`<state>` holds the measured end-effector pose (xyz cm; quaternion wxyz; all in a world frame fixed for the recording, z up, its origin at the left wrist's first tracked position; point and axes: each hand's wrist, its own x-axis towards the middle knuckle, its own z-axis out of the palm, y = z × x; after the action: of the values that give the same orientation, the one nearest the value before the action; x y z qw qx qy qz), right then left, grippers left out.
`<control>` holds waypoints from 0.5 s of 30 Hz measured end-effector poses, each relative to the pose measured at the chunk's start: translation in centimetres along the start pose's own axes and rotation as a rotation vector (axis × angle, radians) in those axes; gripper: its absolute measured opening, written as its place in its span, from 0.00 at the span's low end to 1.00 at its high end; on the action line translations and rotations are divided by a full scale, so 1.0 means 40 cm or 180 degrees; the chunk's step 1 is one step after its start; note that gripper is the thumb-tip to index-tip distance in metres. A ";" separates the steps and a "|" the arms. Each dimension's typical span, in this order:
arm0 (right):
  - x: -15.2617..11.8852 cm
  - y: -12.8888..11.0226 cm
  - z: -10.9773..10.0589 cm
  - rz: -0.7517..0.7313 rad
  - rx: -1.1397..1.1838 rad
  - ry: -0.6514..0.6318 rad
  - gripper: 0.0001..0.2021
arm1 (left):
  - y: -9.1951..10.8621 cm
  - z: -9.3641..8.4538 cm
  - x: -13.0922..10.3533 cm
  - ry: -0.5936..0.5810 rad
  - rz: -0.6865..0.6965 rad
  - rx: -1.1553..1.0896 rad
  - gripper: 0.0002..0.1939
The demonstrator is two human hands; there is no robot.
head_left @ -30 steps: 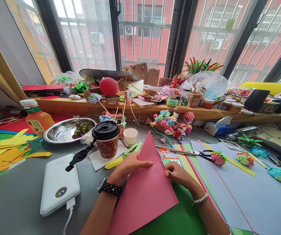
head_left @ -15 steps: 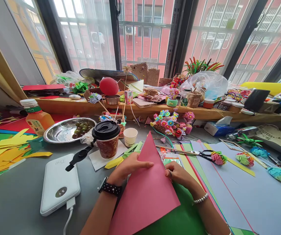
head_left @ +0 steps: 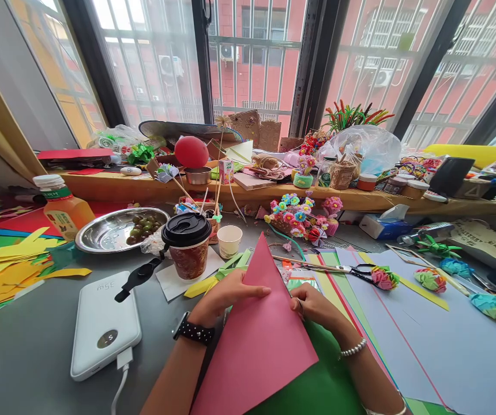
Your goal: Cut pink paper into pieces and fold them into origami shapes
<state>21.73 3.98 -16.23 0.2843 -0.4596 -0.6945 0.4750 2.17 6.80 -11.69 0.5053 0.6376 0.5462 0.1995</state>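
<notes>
Barred windows [head_left: 256, 69] run behind a crowded ledge [head_left: 135, 193], where a red balloon [head_left: 191, 151] sits on a small metal tin [head_left: 198, 176], and below stretches a grey table [head_left: 27, 351]. Near the middle of its front edge is a sheet of pink paper [head_left: 256, 346], its narrow point facing the windows and its wide end over green paper [head_left: 326, 377]. On its left side the left hand [head_left: 222, 297] grips it, thumb flat on top and the other fingers out of sight underneath. At the opposite edge the right hand [head_left: 315, 305] has its fingers curled and pressed together around a small dark object [head_left: 301, 307], too little of which shows to name. Left of the hands lie a white power bank [head_left: 105, 331], a cup with a black lid [head_left: 187, 253] and, farther back, a metal plate [head_left: 94, 236] of grapes [head_left: 144, 229] beside an orange bottle [head_left: 68, 213]. Just beyond the pink point stands a paper cup [head_left: 229, 242]. To the right, scissors [head_left: 360, 272] rest on layered sheets, close to a folded paper flower [head_left: 384, 277].
</notes>
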 end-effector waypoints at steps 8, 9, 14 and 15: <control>0.001 0.001 0.001 -0.0047 0.0067 -0.0039 0.30 | 0.010 0.000 -0.006 -0.0144 0.0021 0.0010 0.23; 0.001 0.001 0.001 -0.0034 0.0092 -0.0031 0.30 | 0.010 0.001 -0.006 -0.0138 0.0016 0.0006 0.23; 0.002 0.002 0.002 -0.0094 0.0127 -0.0101 0.30 | 0.005 0.003 -0.005 -0.0208 -0.0040 -0.0026 0.24; 0.002 0.003 0.003 -0.0105 0.0123 -0.0110 0.30 | 0.003 0.003 -0.004 -0.0150 -0.0003 0.0029 0.25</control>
<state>21.65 4.02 -16.37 0.2888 -0.4342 -0.6975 0.4914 2.29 6.62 -11.58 0.5152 0.6442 0.5354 0.1817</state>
